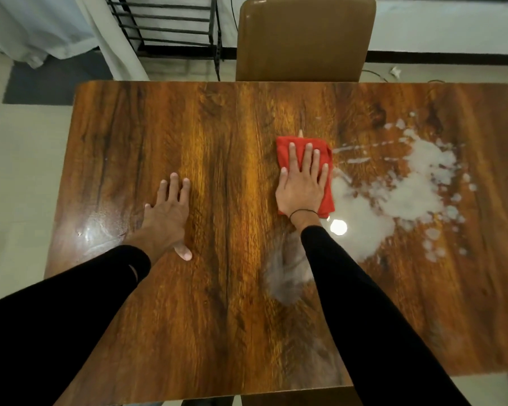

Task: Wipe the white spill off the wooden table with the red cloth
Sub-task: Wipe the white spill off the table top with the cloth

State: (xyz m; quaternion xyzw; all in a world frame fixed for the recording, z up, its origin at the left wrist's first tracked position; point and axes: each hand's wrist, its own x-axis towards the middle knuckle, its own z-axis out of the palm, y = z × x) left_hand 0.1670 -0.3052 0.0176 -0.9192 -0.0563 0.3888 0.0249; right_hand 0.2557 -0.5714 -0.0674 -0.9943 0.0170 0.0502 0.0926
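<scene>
Right of the frame's centre, the red cloth (326,197) was pressed flat against the wooden worktop (206,136) by the right hand (301,186), whose fingers were straight and spread over the fabric, none of them curled round it. A thin dark band was worn at that wrist, and the arm behind it was covered by a black sleeve (364,303). The cloth was folded into a rough rectangle, its right edge touching the near margin of the white spill (408,194). The spill was spread across the right part of the worktop as a broad splash with scattered droplets around it and thin streaks running toward the cloth. A paler, smeared patch (285,276) was seen below the cloth, beside the right forearm; it was blurred, and it was perhaps a thin film of the same liquid. At the left of centre, the left hand (167,212) was laid palm down on the bare wood with its fingers extended, and nothing was held in it. Along the upper edge of the frame, a brown chair (305,36) was set against the far side of the worktop, and a black metal rack (165,24) was seen to its left.
</scene>
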